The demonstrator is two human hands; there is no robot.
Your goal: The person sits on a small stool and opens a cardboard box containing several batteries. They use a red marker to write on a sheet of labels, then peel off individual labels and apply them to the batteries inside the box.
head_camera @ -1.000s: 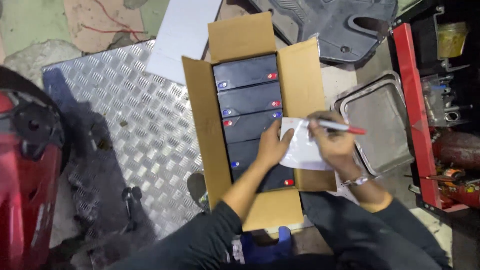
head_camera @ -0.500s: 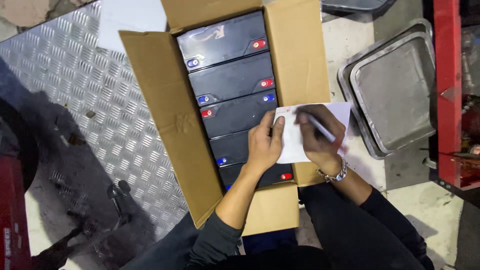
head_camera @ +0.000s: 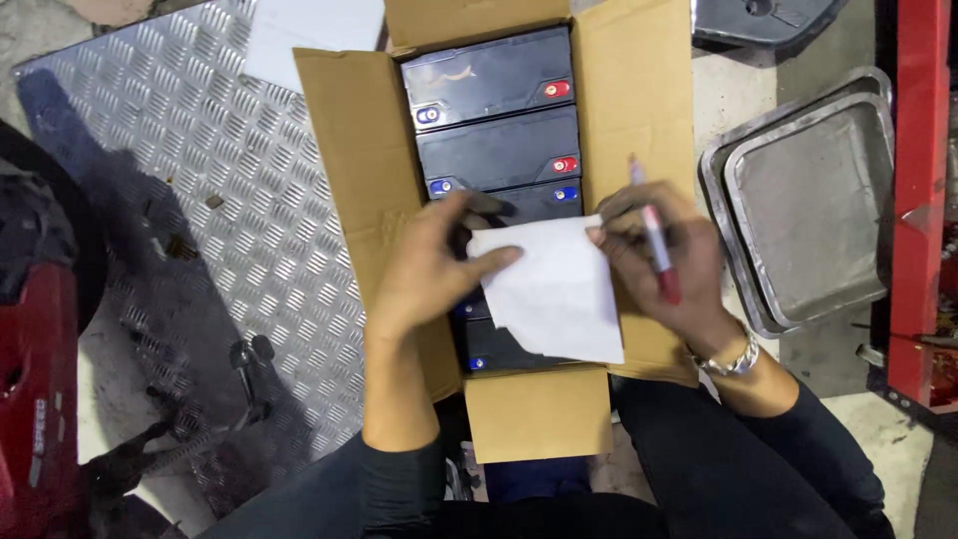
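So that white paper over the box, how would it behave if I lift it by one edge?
The paper is probably floppy: a thin sheet held by both the left hand and right hand. It looks very light, so it might flutter or slide. It likely creases easily; its lower edge already looks uneven.

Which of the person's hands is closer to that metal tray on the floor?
Right. The right hand, holding a pen, is just beside the metal tray; the left hand is farther off, across the white paper.

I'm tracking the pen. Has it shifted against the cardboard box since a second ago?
Yes. The pen lay crosswise over the paper; now it stands lengthwise along the box's right flap, in the right hand.
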